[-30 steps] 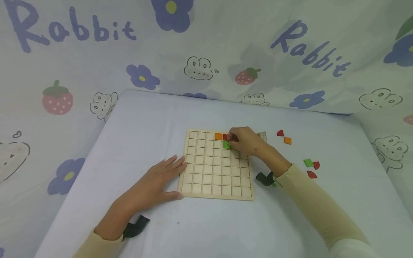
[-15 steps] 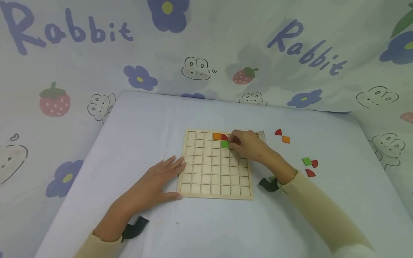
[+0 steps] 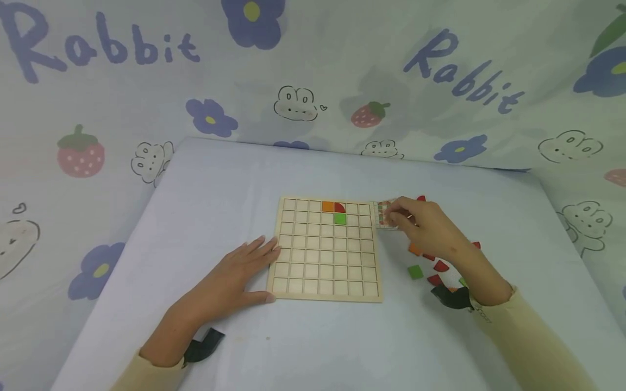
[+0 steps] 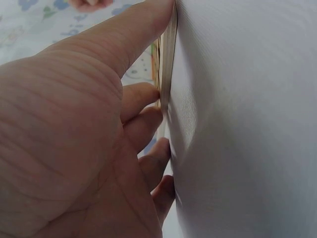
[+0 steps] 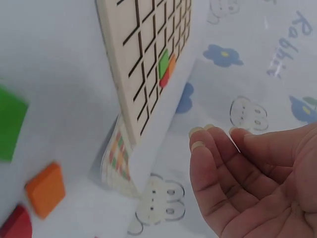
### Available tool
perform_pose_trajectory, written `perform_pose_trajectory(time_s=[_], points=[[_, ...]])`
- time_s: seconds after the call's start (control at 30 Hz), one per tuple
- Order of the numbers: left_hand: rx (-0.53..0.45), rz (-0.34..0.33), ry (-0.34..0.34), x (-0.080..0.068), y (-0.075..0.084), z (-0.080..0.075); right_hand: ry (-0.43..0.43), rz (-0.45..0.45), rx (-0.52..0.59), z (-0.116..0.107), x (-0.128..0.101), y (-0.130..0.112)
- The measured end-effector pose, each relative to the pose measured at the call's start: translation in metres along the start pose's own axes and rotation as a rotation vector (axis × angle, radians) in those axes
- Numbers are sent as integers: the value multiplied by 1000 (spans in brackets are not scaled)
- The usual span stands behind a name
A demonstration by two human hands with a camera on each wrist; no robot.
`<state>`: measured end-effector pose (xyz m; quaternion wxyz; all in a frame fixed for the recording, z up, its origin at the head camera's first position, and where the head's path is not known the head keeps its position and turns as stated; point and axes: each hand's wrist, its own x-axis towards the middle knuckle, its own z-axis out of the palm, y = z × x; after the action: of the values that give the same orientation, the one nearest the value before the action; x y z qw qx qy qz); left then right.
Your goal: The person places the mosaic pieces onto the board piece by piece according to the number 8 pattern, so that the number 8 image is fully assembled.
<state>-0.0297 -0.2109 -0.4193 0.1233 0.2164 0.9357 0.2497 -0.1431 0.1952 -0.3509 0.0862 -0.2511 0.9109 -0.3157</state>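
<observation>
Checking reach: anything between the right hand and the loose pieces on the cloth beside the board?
Nothing visible. The right hand hovers over the pattern card, fingers relaxed and empty. The green square and red pieces lie on the cloth just below it, uncovered. The left hand rests against the wooden board.

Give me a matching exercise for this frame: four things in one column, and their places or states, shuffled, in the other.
1. left hand
2. right hand
3. green square tile
4. pattern card

a. lies beside the board's right edge
b. sits in a cell in the board's second row
c. rests flat against the board's left edge
d. hovers over the loose tiles, holding nothing

Pairs: 1-c, 2-d, 3-b, 4-a
</observation>
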Motion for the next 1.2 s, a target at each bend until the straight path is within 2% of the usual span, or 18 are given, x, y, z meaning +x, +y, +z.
perform_pose_trajectory(time_s=[0.17, 0.43, 0.6, 0.87, 1.2], points=[[-3, 3, 4, 0, 0, 0, 17, 65, -60, -12, -21, 9], [-4, 7, 2, 0, 1, -1, 5, 150, -81, -19, -48, 26], [2, 4, 3, 1, 1, -1, -2, 161, -78, -22, -59, 34], [3, 3, 5, 1, 0, 0, -50, 209, -123, -22, -69, 43], [-9, 2, 10, 0, 1, -1, -110, 298, -179, -8, -65, 59]])
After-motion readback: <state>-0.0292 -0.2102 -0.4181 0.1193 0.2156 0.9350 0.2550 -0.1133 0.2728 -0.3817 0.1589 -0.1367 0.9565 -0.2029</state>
